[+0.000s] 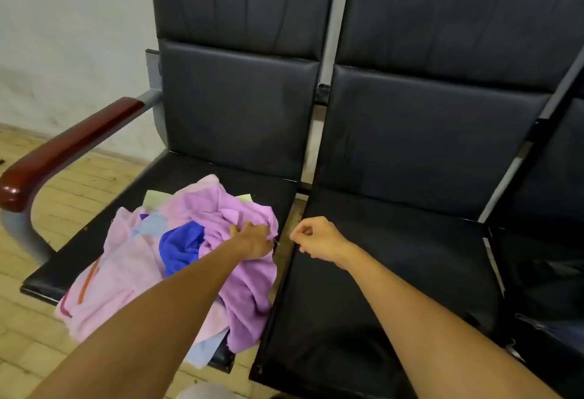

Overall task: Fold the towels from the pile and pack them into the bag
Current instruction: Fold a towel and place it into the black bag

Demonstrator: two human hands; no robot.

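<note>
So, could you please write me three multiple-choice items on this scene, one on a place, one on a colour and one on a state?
1. Where does the towel pile lie?
A. on the floor
B. on the left seat
C. on the armrest

2. What colour is the towel that the left hand grips?
A. purple
B. green
C. white

3. How is the right hand?
A. flat on the right seat
B. holding a towel
C. curled, holding nothing visible

Answers: 1 B, the pile rests on the left seat's cushion; 2 A, the fingers clutch purple cloth; 3 C, the fingers are curled above the right seat, with no cloth in them.
</note>
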